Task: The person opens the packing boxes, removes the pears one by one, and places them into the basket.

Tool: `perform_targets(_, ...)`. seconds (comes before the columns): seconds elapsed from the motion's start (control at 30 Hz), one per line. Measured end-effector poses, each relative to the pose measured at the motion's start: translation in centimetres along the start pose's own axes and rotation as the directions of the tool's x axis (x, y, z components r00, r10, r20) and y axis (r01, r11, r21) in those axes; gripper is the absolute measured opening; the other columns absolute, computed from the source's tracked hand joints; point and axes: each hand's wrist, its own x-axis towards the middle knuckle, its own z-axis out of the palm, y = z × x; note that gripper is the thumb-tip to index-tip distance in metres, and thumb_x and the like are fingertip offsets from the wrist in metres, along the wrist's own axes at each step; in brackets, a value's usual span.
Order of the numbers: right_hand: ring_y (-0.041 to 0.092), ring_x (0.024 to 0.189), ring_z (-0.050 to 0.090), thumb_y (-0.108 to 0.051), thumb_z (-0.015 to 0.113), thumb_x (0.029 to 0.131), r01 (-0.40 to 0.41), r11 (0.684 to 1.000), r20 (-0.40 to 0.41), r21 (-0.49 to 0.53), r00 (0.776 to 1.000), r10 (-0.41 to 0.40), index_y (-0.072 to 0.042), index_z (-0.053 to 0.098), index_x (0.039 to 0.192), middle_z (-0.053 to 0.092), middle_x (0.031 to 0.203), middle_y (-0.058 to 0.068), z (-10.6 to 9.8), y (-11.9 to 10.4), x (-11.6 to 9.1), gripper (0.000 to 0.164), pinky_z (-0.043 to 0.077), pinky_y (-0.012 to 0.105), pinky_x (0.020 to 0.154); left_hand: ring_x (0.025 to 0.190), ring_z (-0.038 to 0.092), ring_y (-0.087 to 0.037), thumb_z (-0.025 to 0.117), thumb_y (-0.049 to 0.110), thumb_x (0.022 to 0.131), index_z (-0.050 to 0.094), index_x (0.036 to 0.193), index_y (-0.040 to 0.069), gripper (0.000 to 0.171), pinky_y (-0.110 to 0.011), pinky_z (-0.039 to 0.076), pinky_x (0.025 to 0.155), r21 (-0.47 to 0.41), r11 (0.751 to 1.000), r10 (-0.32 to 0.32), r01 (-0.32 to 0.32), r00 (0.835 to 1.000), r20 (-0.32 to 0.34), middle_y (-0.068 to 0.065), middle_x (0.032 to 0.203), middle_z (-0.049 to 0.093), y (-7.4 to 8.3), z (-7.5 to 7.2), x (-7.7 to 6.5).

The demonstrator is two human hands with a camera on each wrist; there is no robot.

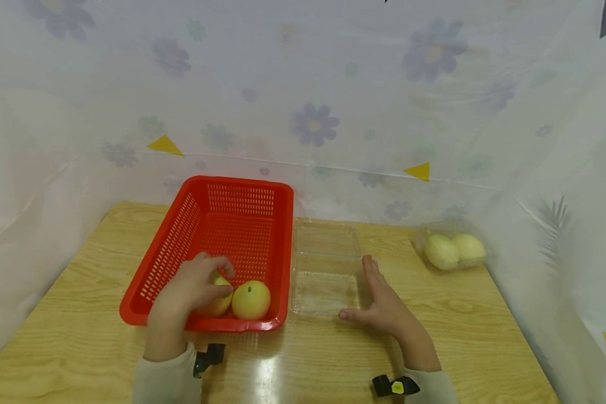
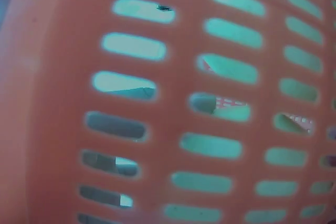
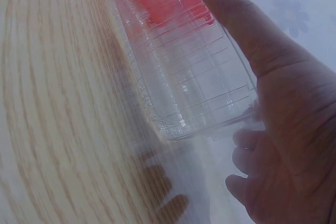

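In the head view my left hand (image 1: 188, 287) reaches into the near end of a red slotted plastic basket (image 1: 285, 252). Its fingers and thumb curl round a round yellow fruit (image 1: 217, 306), partly hidden beneath the hand. Beside that one, a second yellow fruit (image 1: 251, 300) with a dark stem dimple lies in the basket. The left wrist view is filled by the basket's slotted wall (image 2: 163, 129). To the right of the basket stands a clear plastic box (image 1: 325, 264) with its lid folded back. My right hand (image 1: 386, 307) rests against its right side, fingers straight and thumb spread.
At the back right of the wooden table (image 1: 464, 331), a clear pack (image 1: 449, 225) holds two similar yellow fruits. A flowered white curtain (image 1: 262, 118) hangs along the table's back and sides.
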Motion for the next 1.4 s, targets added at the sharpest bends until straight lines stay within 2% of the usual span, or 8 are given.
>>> perform_targets(0.3, 0.038, 0.153, -0.002, -0.057, 0.084, 0.070, -0.001, 1.000, 0.002, 0.004, 1.000, 0.001, -0.015, -0.006, 0.160, -0.003, 0.167, 0.016, -0.01, -0.16, 0.00, 0.134, 0.016, 0.063, 0.118, 0.093, 0.054, -0.027, 0.079, 0.016, 0.081, 0.064, 0.112, 0.013, 0.035, -0.047, 0.050, 0.080, -0.033, 0.999, -0.009, 0.009, 1.000, 0.009, -0.008, 0.105, 0.060, -0.04, -0.15, -0.09)
perform_targets(0.53, 0.037, 0.153, -0.003, -0.057, 0.084, 0.071, -0.011, 1.000, 0.010, 0.006, 1.000, 0.011, -0.016, -0.008, 0.160, -0.005, 0.167, 0.014, -0.13, -0.36, 0.00, 0.134, 0.015, 0.063, 0.118, 0.094, 0.052, -0.026, 0.082, 0.012, 0.078, 0.066, 0.107, 0.015, 0.033, -0.044, 0.050, 0.081, -0.051, 0.997, -0.060, 0.062, 0.997, 0.044, -0.005, 0.102, 0.059, 0.17, -0.21, -0.04)
perform_targets(0.77, 0.037, 0.153, -0.003, -0.058, 0.084, 0.071, -0.012, 1.000, 0.008, 0.008, 1.000, 0.011, -0.017, -0.008, 0.159, -0.005, 0.167, 0.014, -0.10, -0.26, 0.04, 0.134, 0.015, 0.064, 0.118, 0.092, 0.049, -0.026, 0.083, 0.012, 0.077, 0.066, 0.086, 0.015, 0.019, -0.041, 0.045, 0.077, -0.051, 0.997, -0.061, 0.064, 0.997, 0.056, -0.005, 0.097, 0.056, 0.09, -0.15, -0.06)
perform_targets(1.17, 0.036, 0.153, -0.004, -0.058, 0.083, 0.071, -0.006, 1.000, 0.006, 0.012, 1.000, 0.006, -0.018, -0.009, 0.159, -0.005, 0.167, 0.013, 0.09, -0.09, -0.06, 0.133, 0.015, 0.063, 0.118, 0.087, 0.047, -0.022, 0.083, 0.012, 0.077, 0.060, 0.080, 0.012, 0.024, -0.035, 0.042, 0.071, -0.076, 0.997, -0.017, 0.022, 0.998, 0.062, -0.005, 0.091, 0.053, -0.20, -0.51, -0.27)
perform_targets(1.4, 0.038, 0.153, -0.003, -0.058, 0.082, 0.072, -0.001, 1.000, 0.007, 0.010, 1.000, 0.001, -0.019, -0.009, 0.159, -0.007, 0.167, 0.011, 0.11, -0.20, 0.00, 0.132, 0.016, 0.064, 0.117, 0.085, 0.047, -0.023, 0.084, 0.014, 0.078, 0.058, 0.082, 0.011, 0.026, -0.034, 0.041, 0.068, -0.107, 0.994, -0.022, 0.030, 0.997, 0.079, -0.005, 0.089, 0.052, -0.20, -0.62, -0.20)
